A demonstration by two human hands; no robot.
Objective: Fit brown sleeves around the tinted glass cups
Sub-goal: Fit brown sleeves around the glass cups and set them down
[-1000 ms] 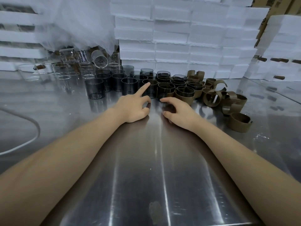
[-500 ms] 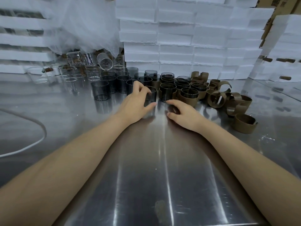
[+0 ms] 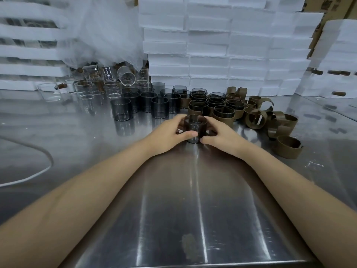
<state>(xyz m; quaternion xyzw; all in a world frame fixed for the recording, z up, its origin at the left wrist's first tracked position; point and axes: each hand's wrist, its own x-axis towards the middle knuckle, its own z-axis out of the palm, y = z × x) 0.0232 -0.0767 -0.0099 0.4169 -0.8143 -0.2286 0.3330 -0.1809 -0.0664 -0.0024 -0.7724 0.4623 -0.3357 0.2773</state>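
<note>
While both hands work mid-table, the steel table [image 3: 193,209] between the forearms runs open to its front edge, which looks like ample room to draw back. The left hand [image 3: 167,135] and right hand [image 3: 224,137] curl round one tinted cup [image 3: 195,130] standing there, left thumb across its front; whether it wears a sleeve I cannot tell. Sleeved cups [image 3: 224,115] crowd just behind. With bare cups [image 3: 121,112] waiting to the left and loose sleeves [image 3: 287,147] toward the right edge, I'd judge plenty is left.
</note>
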